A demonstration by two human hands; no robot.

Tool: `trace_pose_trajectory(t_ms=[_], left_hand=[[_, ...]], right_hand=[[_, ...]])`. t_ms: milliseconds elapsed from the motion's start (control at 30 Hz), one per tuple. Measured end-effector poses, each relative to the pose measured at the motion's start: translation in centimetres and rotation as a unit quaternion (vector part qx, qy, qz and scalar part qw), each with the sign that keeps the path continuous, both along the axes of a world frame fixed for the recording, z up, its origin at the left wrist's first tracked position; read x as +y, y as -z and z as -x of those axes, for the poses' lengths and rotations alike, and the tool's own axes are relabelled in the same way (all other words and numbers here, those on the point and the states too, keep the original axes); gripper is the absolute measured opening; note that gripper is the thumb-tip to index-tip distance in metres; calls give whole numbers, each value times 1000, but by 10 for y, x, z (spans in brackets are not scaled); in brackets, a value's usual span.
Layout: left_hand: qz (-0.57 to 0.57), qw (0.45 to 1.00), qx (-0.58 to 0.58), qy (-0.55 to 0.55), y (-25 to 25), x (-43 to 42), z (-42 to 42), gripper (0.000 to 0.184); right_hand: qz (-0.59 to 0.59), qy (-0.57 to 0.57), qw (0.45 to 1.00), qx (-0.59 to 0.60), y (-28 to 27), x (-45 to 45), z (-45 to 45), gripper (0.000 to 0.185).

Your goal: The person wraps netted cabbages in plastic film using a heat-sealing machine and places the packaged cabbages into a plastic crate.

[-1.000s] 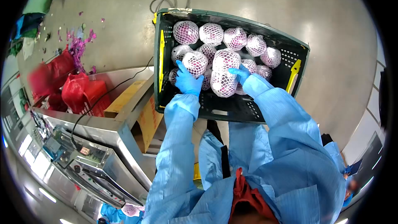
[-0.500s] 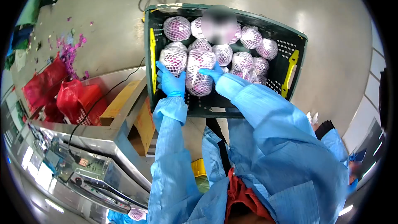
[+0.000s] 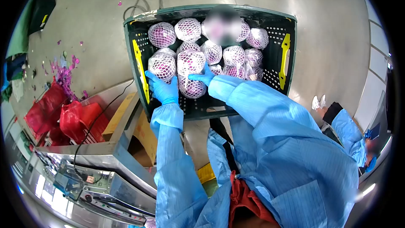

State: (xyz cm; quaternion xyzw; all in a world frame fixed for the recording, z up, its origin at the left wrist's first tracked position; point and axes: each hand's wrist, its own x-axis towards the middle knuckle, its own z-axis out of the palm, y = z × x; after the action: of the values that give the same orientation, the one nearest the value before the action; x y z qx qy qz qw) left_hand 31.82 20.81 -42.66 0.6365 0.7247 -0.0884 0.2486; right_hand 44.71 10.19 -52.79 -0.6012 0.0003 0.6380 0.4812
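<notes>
A dark green crate (image 3: 202,113) holds several round purple things, each wrapped in white netting. My left hand (image 3: 164,90), in a blue glove, grips the near side of a net-wrapped purple ball (image 3: 162,65) at the crate's left, its fingers and thumb spread round it. My right hand (image 3: 204,77), also gloved in blue, comes in from the right and presses its fingers on the right side of another net-wrapped purple ball (image 3: 191,62). Just below that one, touching it, is a further net-wrapped ball (image 3: 193,88). Some fingertips are hidden behind the balls.
Yellow handles (image 3: 141,71) sit on the crate's ends. At left are a steel bench (image 3: 101,150), red baskets (image 3: 86,120) and a cardboard box (image 3: 143,137). Purple scraps (image 3: 65,76) and cables (image 3: 139,0) lie on the floor. Another person (image 3: 348,131) is at right.
The crate, the balls and both hands have shifted left in view, and the surroundings have turned slightly. Both hands keep their places on the balls. More of the person at right shows.
</notes>
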Motion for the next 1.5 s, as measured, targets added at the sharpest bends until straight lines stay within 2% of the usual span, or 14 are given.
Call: trace_pose_trajectory(t_ms=[167, 300, 333, 500, 633, 733, 833, 933, 1033, 1067, 1133, 1267, 1333, 1500], left_hand=[[-39, 999, 16, 28, -33, -24, 3, 102], [-133, 983, -125, 26, -97, -64, 13, 92], [-131, 979, -151, 26, -108, -77, 19, 93], [-124, 943, -287, -110, -152, -180, 55, 89], [-80, 895, -332, -286, -230, -274, 122, 52], [-129, 797, -414, -420, -296, -322, 170, 39], [-240, 740, -378, -503, -349, -378, 226, 37], [-380, 719, -232, -533, -358, -438, 300, 33], [-520, 679, -64, -514, -387, -485, 413, 41], [-531, 671, -36, -515, -405, -498, 453, 43], [-592, 651, 70, -470, -418, -517, 541, 43], [-536, 699, 45, -471, -424, -529, 693, 50], [-482, 708, -111, -504, -390, -533, 747, 53], [-483, 618, -322, -530, -393, -511, 733, 52]], right_hand=[[-7, -1, 1000, -11, 3, -33, 1, 117], [147, -230, 910, -313, -56, -54, -3, 86], [78, -172, 911, -367, -33, -77, 9, 70], [-197, -365, 825, -382, -200, -63, 45, 57], [-407, -521, 737, -140, -342, -77, 146, 34], [-382, -632, 674, -31, -432, -94, 219, 14], [-496, -679, 541, 5, -460, -126, 294, 20], [-456, -740, 494, 6, -477, -171, 381, 39], [-291, -781, 530, 158, -488, -211, 492, 51], [-355, -767, 515, 140, -473, -226, 537, 57], [-215, -812, 527, 131, -491, -239, 622, 86], [-132, -776, 612, 82, -495, -273, 742, 93], [-118, -758, 639, 56, -493, -286, 768, 94], [-127, -725, 671, 90, -497, -297, 769, 103]])
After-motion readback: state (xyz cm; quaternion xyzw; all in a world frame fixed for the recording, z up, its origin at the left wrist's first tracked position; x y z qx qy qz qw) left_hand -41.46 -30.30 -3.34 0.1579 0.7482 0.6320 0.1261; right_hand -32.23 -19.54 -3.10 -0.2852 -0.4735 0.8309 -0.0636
